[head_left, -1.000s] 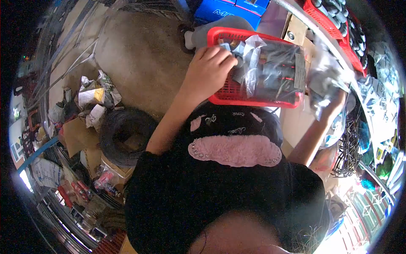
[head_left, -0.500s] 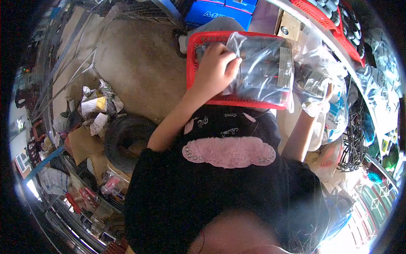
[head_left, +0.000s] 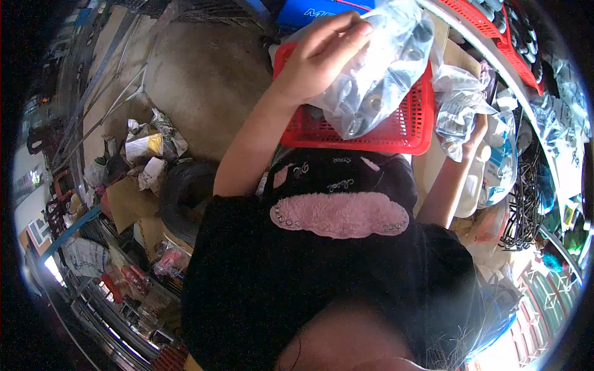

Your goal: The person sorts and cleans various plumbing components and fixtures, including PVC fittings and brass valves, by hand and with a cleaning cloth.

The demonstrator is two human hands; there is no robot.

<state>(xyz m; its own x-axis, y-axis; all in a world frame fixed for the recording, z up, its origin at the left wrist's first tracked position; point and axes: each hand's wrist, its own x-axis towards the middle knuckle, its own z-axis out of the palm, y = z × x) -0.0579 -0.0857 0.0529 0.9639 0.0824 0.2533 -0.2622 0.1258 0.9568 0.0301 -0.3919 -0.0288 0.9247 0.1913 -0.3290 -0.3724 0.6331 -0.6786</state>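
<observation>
My left hand (head_left: 325,59) is closed on the upper part of a clear plastic bag (head_left: 377,93), holding it up over a red plastic basket (head_left: 416,133). Inside the bag are several dark grey cylindrical parts, some with round, ring-like ends. The bag hangs tilted and covers much of the basket's inside. Off to the right, my right hand (head_left: 476,137) grips a crumpled clear plastic bag (head_left: 459,102) with printing on it; its fingers are partly hidden behind the plastic. The basket rests at my lap.
Blue boxes (head_left: 294,13) stand beyond the basket. At upper right, red baskets (head_left: 473,17) hold dark rounded parts. Black metal hooks (head_left: 523,204) hang at right. On the left floor lie a black coil (head_left: 185,201), cardboard (head_left: 133,207) and crumpled wrappers (head_left: 148,145).
The left hand has lifted the clear bag of parts up from the basket and away from me, tilting it. The right hand keeps its crumpled bag, which now bunches higher above the fingers.
</observation>
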